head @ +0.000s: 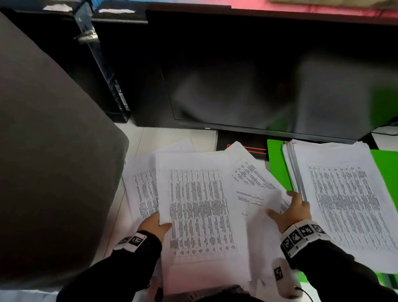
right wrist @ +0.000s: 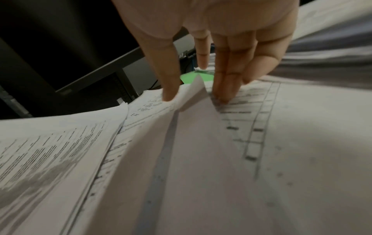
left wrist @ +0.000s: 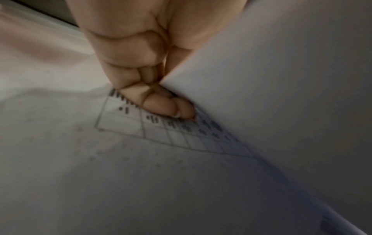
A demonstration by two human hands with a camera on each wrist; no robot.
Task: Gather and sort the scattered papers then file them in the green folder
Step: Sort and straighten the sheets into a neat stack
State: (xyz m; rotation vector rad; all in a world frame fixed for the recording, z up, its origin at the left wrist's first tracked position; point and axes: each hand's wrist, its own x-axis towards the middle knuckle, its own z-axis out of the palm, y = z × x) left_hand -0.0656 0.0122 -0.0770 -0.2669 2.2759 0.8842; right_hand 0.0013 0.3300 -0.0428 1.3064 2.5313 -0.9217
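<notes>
Item: loose papers, printed tables, fanned and overlapping on the white desk at 6 o'clock below the monitor. Left hand grips the lower-left corner of the top sheet, thumb over, fingers curled beneath. Right hand lies open, straight fingers pressing the sheets at 3 o'clock of the fan while the thumb lifts one curling edge. Green folder lies open at 2 o'clock, touching the fan's right edge, bearing a gathered stack. Step in hand, by judgement: collecting the remaining loose sheets. To do it well: draw the fan inward from both sides, square the edges against the desk, keep printed faces up and in one orientation before transfer. Edges: monitor stand close at 12 o'clock; a large dark object bounds 9 o'clock; the stack crowds 3 o'clock. Open room: chiefly toward 6 o'clock, near the body.
</notes>
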